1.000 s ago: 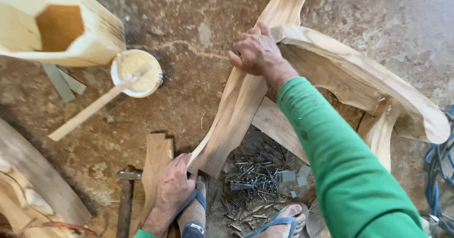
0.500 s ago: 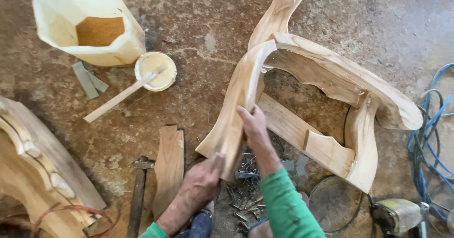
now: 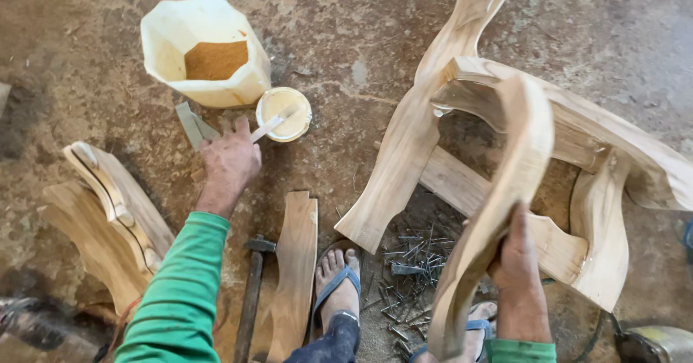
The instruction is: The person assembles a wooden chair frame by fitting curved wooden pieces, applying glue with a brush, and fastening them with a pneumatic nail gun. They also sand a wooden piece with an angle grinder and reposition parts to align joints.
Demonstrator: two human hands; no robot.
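While your left hand (image 3: 229, 162) closes on the stick (image 3: 271, 125) in the far glue cup (image 3: 285, 113), your right hand (image 3: 518, 262) grips the curved wooden piece (image 3: 498, 211) near right; it may slip onto the nails (image 3: 408, 269).

Bright green long sleeves (image 3: 180, 291) are worn on both arms, cuffs ending at the wrists. Hands (image 3: 229, 162) are left bare. Blue-strapped flip-flops (image 3: 339, 280) and dark trousers (image 3: 333, 343) can be seen at bottom centre.
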